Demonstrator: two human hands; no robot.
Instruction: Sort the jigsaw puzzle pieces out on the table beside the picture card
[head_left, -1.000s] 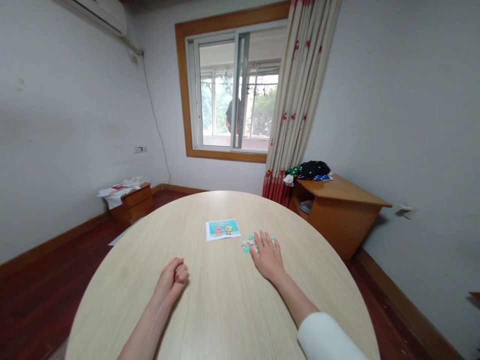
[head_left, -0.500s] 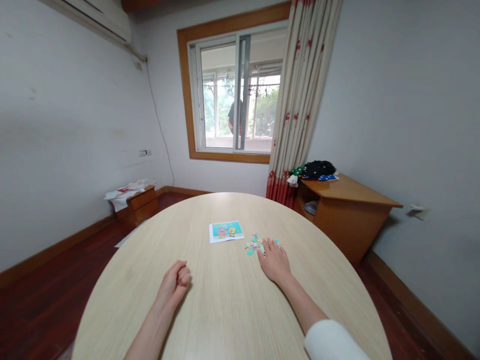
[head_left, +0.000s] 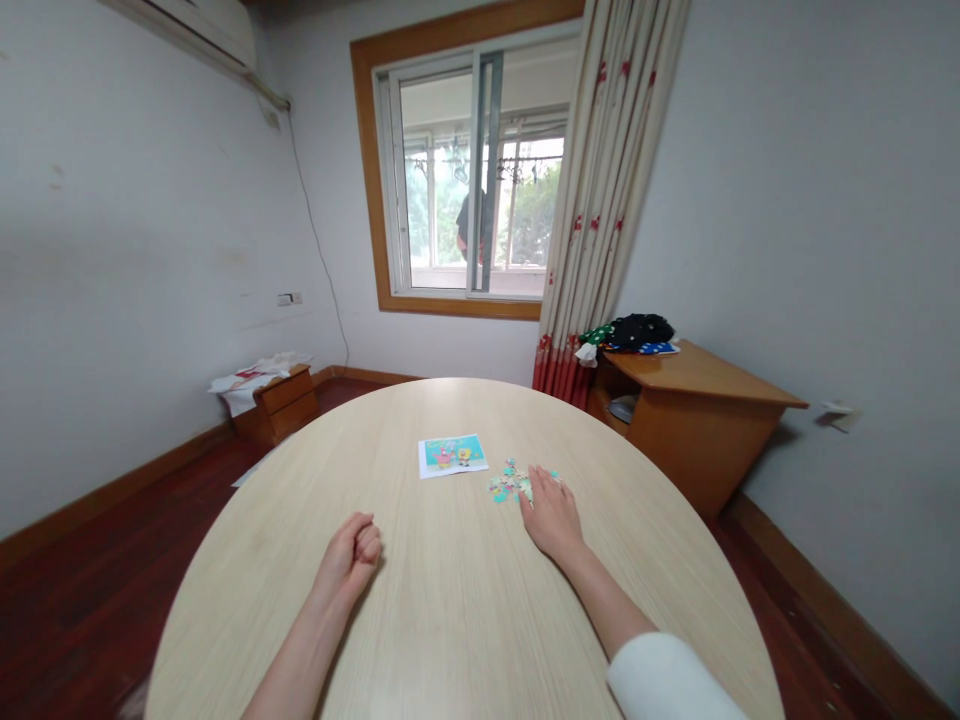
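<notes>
A small heap of jigsaw puzzle pieces (head_left: 510, 485), mostly turquoise and pale, lies on the round wooden table (head_left: 442, 620). Over the right side of the heap rests my right hand (head_left: 553, 515), palm down with fingers stretched out, covering some pieces. My left hand (head_left: 354, 555) lies on the tabletop nearer to me, curled into a fist; no object shows in it. Between and beyond the hands is a printed picture card (head_left: 453, 456) with a pink and a yellow cartoon figure on turquoise, left of the pieces.
A wooden desk (head_left: 712, 420) with a pile of dark cloth (head_left: 637, 332) stands beyond the table on the right. At the far left is a low cabinet (head_left: 289, 400) with papers on top. Behind the window (head_left: 472, 180), a person is partly visible outside.
My right hand has slid very slightly to the right over the pieces. My left hand stays in place, and the camera view has tilted down a little.
</notes>
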